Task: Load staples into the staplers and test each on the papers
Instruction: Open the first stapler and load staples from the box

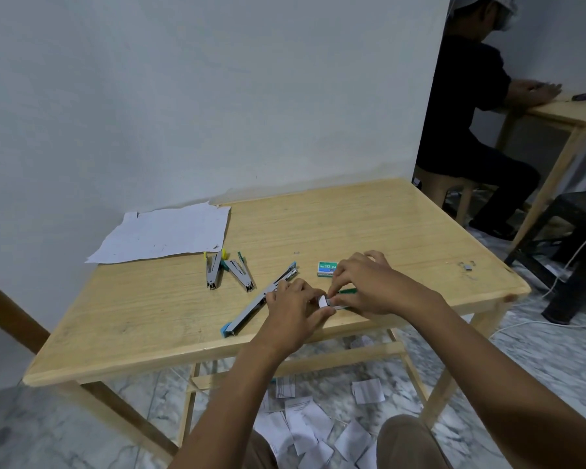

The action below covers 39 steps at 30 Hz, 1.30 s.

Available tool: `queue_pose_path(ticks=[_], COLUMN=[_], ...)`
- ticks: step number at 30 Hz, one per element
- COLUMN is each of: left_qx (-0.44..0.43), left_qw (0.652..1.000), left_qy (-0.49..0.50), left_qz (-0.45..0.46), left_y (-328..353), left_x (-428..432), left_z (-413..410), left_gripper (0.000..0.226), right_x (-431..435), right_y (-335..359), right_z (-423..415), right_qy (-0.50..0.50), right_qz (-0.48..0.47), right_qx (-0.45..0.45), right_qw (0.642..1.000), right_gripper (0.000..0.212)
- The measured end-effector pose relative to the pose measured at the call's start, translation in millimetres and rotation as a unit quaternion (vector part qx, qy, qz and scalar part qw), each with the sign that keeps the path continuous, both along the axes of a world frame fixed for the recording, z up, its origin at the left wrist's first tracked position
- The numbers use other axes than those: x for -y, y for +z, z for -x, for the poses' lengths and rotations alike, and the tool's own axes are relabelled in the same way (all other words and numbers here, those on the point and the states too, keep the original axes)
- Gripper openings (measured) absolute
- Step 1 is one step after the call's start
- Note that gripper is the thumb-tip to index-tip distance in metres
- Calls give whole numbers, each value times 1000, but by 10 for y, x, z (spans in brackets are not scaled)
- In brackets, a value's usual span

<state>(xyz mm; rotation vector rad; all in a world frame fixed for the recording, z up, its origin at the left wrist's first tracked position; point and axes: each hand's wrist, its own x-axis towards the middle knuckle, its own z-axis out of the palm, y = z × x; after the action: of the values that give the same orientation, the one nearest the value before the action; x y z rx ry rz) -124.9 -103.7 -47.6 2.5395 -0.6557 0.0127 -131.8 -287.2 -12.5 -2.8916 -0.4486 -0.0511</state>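
Note:
Both hands meet at the table's front edge over a green stapler (347, 292), mostly hidden under them. My left hand (293, 308) pinches a small white piece (322, 302), and my right hand (366, 282) holds the stapler and touches that piece with its fingertips. A blue stapler (261, 301) lies fully opened flat just left of my left hand. Further left lie a yellow stapler (213, 269) and a teal stapler (239, 270), both opened in a V. A green staple box (327, 268) sits behind my right hand. White papers (164, 233) lie at the back left.
The wooden table (352, 218) stands against a white wall. Loose staples (467, 265) lie near its right edge. Paper scraps (318, 431) litter the floor beneath. Another person (467, 106) sits at a second table (569, 115) at the right, with a dark stool (575, 238) nearby.

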Motion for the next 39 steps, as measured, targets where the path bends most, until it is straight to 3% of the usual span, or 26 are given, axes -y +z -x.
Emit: queue_pose_path(ticks=[5,12,22,30,39], left_qx=[0,-1,-3,-9,0], left_qw=[1000,1000,999,999,999], left_qy=[3,5,5,5,-4], left_qz=[10,21,45,42,47], left_y=[-19,-26,-29,-23,-15], left_x=[-6,-9,-15,-12,-26], left_z=[5,4,20,17,33], left_gripper=[40,37,39,41,37], right_x=[-29,62,61,82,125], right_y=[52,-30,-41,99,160], right_z=[-43,-69,-16,-8,-18], right_qy=[28,13,74,30,18], right_qz=[30,-77,-30,-97,-133], right_qx=[-7,-54,18,-116,-145], right_qw=[999,995,997,988,980], right_gripper=[17,7,19,23,15])
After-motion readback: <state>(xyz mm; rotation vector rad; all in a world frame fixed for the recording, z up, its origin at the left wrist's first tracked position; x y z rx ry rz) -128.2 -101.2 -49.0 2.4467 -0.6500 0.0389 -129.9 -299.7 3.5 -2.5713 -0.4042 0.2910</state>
